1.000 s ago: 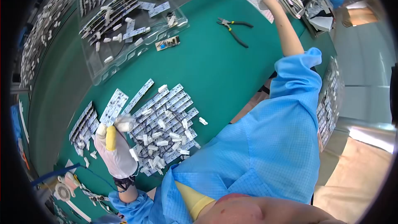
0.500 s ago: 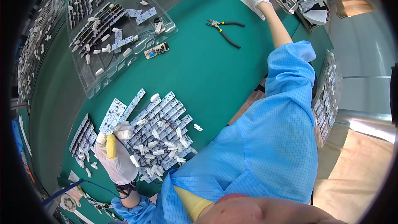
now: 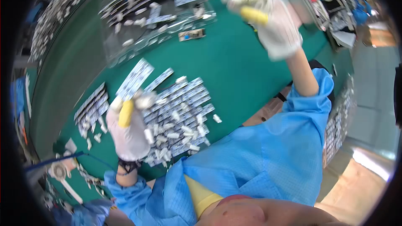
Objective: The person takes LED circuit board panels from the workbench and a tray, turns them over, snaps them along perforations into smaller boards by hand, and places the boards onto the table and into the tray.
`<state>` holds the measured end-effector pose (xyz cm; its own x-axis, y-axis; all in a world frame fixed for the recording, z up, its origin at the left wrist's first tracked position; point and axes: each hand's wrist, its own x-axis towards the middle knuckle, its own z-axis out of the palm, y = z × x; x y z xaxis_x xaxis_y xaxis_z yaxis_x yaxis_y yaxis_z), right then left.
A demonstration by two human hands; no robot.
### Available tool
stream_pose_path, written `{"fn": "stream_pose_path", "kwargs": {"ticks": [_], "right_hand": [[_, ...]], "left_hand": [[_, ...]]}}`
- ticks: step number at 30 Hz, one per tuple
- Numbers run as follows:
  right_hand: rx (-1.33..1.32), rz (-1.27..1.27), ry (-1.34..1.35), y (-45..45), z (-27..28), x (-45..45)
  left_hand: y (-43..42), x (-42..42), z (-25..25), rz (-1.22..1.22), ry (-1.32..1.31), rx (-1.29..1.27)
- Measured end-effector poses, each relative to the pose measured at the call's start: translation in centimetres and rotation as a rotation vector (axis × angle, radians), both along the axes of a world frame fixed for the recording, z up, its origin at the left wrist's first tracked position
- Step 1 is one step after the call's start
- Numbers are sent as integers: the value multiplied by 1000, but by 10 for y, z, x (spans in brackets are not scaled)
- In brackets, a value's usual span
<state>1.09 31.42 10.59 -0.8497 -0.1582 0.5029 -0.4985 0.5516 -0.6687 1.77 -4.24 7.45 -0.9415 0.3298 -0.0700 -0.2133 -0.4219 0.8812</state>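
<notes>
My left hand (image 3: 127, 127), in a white glove with a yellow thumb cover, pinches the lower end of a white circuit board (image 3: 136, 77). The board points up and away from my fingers. Beside and partly under this hand lies a pile of narrow circuit boards (image 3: 184, 113) with white connectors and dark wires. My right hand (image 3: 268, 21), gloved the same way, is raised over the far right of the table. Its fingers are curled towards the thumb and blurred; anything between them is too small to make out. It mostly hides the pliers.
A clear plastic tray (image 3: 121, 56) at the back left holds more boards. A small component board (image 3: 191, 34) lies in front of it. A smaller stack of boards (image 3: 92, 104) is at the left. Open boxes (image 3: 312, 4) stand at the far right, and a small fan (image 3: 58, 170) at lower left.
My right hand has lifted off the white sheet at the back right and come nearer the camera. The view has shifted, and my left hand still holds the circuit board.
</notes>
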Motion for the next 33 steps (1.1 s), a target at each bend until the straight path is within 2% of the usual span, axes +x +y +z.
{"fn": "stream_pose_path", "kwargs": {"ticks": [1,3,5,7,9,15,17,20,24,27,30,33], "right_hand": [[-759,88,-449,-58,10,15],[-642,274,-446,-105,17,25],[-570,286,-310,-133,9,22],[-517,299,-311,-151,8,15],[-690,250,-302,-170,2,9],[-699,195,-311,-196,-2,3],[-850,204,-348,-203,0,3],[-710,166,-280,-203,-4,0],[-768,134,-313,-208,-2,0],[-689,146,-286,-209,-6,-2],[-810,184,-276,-213,-12,-5],[-707,138,-180,-217,-16,-7]], "left_hand": [[6,1,4,-1,15,15],[7,4,5,-2,25,3],[4,8,4,18,45,-39],[1,10,9,38,65,-45],[-4,12,11,84,107,-116],[-15,16,9,143,148,-164],[-17,16,7,150,181,-170],[-19,17,10,145,209,-196],[-19,19,9,141,227,-205],[-19,17,7,123,284,-196],[-22,18,12,93,249,-284],[-23,19,7,96,274,-239]]}}
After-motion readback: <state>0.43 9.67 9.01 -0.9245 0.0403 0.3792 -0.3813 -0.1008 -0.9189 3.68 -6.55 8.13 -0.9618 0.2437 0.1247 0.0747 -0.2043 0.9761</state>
